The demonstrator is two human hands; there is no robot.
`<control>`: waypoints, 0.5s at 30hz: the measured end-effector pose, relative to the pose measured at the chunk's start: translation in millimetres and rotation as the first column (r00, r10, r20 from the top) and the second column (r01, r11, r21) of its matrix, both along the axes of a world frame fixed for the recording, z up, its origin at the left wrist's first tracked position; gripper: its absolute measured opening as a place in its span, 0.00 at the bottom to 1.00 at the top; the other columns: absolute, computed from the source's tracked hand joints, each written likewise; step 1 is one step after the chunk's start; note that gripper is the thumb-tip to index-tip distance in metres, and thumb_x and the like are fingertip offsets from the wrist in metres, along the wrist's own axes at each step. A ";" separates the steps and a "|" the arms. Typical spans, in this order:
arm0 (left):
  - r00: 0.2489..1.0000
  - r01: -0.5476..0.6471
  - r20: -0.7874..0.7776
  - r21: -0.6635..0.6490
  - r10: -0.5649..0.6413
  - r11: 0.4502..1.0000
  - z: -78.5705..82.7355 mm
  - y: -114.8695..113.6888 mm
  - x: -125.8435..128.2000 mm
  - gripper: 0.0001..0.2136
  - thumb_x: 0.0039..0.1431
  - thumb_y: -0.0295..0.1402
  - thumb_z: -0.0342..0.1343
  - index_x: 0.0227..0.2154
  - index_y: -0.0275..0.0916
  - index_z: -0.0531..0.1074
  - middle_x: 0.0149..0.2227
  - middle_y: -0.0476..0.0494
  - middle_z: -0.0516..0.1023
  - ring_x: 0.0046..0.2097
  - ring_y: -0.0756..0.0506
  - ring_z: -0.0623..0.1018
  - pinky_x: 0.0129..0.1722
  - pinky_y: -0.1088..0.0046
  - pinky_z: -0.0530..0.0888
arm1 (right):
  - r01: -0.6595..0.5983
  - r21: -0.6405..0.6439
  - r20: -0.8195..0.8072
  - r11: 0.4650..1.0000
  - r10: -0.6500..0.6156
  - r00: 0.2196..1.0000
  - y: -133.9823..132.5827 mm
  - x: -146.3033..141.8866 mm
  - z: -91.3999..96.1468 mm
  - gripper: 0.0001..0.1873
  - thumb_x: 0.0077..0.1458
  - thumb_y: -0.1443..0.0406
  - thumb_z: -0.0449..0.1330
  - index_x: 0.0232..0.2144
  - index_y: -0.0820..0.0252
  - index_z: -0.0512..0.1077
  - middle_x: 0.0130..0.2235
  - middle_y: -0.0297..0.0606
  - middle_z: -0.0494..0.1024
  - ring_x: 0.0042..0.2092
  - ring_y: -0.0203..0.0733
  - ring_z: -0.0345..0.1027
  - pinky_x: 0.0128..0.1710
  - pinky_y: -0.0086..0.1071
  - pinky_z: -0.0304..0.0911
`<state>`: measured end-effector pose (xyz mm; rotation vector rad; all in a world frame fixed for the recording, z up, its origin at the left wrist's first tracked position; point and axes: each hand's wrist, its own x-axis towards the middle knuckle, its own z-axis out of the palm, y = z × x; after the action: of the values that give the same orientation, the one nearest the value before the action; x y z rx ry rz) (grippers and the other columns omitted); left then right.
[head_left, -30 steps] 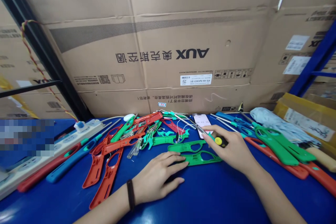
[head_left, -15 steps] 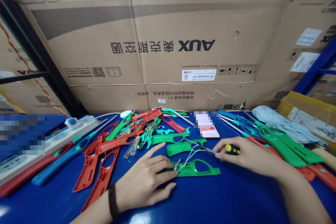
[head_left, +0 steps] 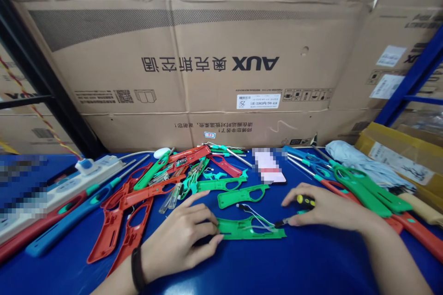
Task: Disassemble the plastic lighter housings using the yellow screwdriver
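My left hand [head_left: 188, 235] is closed on the left end of a green lighter shell half [head_left: 238, 229], which lies hollow side up on the blue table. My right hand [head_left: 321, 207] keeps a yellow-and-black screwdriver [head_left: 306, 201] in its grip; the shaft is hidden. Between its thumb and fingers is a small grey part [head_left: 284, 222], probably the igniter, with white wires [head_left: 259, 215] running left over the shell. A dark tip [head_left: 239, 206] ends one wire. Just behind lies another green shell half [head_left: 242, 196].
Orange-red shell halves [head_left: 114, 235] and several lighter parts lie left and back. A phone [head_left: 270, 168] lies behind, before a large cardboard box [head_left: 207, 23]. Assembled lighters [head_left: 367, 189] are on the right, a power strip [head_left: 69, 184] on the left.
The small grey part has come out of the green shell and is now at my right fingertips, its wires trailing. My left fingers have shifted to the shell's left end.
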<state>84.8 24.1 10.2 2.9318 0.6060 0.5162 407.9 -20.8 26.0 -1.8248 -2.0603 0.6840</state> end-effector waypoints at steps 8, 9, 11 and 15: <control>0.997 0.015 0.070 -0.035 -0.013 0.999 -4.1 -3.2 1.2 0.07 0.60 0.31 0.52 0.30 0.40 0.73 0.32 0.52 0.77 0.35 0.51 0.78 0.61 0.58 0.57 | -0.047 0.135 -0.005 0.990 0.048 0.999 10.8 -55.7 -8.9 0.25 0.40 0.44 0.64 0.37 0.52 0.73 0.34 0.33 0.78 0.34 0.43 0.71 0.32 0.31 0.62; 0.997 0.017 0.077 -0.038 -0.014 0.999 -4.4 -2.9 1.5 0.06 0.59 0.31 0.52 0.29 0.40 0.73 0.32 0.51 0.77 0.35 0.51 0.78 0.61 0.58 0.58 | -0.049 0.153 0.018 0.987 0.046 0.999 11.5 -59.1 -10.9 0.24 0.41 0.45 0.63 0.37 0.52 0.73 0.33 0.33 0.78 0.33 0.42 0.71 0.31 0.31 0.61; 0.996 0.022 0.087 -0.045 -0.018 0.999 -5.3 -1.6 1.9 0.06 0.59 0.31 0.53 0.27 0.39 0.71 0.31 0.51 0.77 0.35 0.51 0.78 0.60 0.58 0.59 | -0.061 0.171 0.044 0.983 0.054 0.998 12.6 -64.0 -14.3 0.20 0.46 0.46 0.61 0.35 0.52 0.73 0.33 0.32 0.78 0.33 0.42 0.71 0.31 0.30 0.60; 0.994 0.033 0.104 -0.068 -0.025 0.997 -8.5 0.8 2.4 0.06 0.57 0.34 0.56 0.27 0.39 0.70 0.32 0.51 0.76 0.35 0.50 0.77 0.60 0.57 0.59 | -0.066 0.170 0.050 0.983 0.058 0.997 14.4 -73.5 -16.4 0.19 0.50 0.46 0.57 0.35 0.51 0.73 0.33 0.32 0.78 0.34 0.42 0.71 0.31 0.31 0.58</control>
<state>87.2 24.9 1.6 2.8233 0.5563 0.6258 334.4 -6.3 9.5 -1.7011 -2.1403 0.4691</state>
